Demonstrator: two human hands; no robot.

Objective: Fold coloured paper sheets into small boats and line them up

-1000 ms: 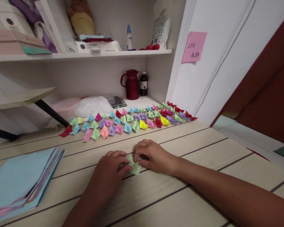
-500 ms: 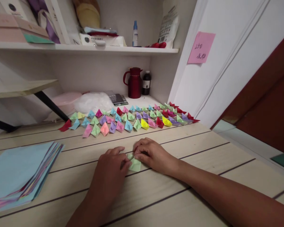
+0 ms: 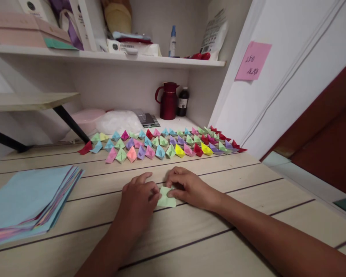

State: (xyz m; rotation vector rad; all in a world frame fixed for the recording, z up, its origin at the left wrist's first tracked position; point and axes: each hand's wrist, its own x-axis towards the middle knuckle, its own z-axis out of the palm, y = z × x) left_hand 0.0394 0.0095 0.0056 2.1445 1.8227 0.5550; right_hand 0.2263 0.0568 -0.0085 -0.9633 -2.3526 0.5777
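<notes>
A small piece of light green folded paper (image 3: 166,199) lies between my hands, just above or on the wooden table. My left hand (image 3: 140,194) pinches its left edge between thumb and finger, the other fingers curled loosely. From the right, my right hand (image 3: 187,187) grips the paper's upper right part with thumb and fingertips. Beyond my hands, several small folded paper boats (image 3: 160,152) stand in rows, in green, pink, blue, purple, yellow and red.
A stack of coloured paper sheets (image 3: 25,198) lies at the left, light blue on top. Behind the boats stand a dark red jug (image 3: 168,102) and a brown bottle (image 3: 182,102) under a white shelf (image 3: 103,56). A pink note (image 3: 253,60) sticks to the side panel.
The green paper now shows a flatter, more squared face, where folds stood up between my fingers before. Both hands stay on it. The whole view has shifted slightly.
</notes>
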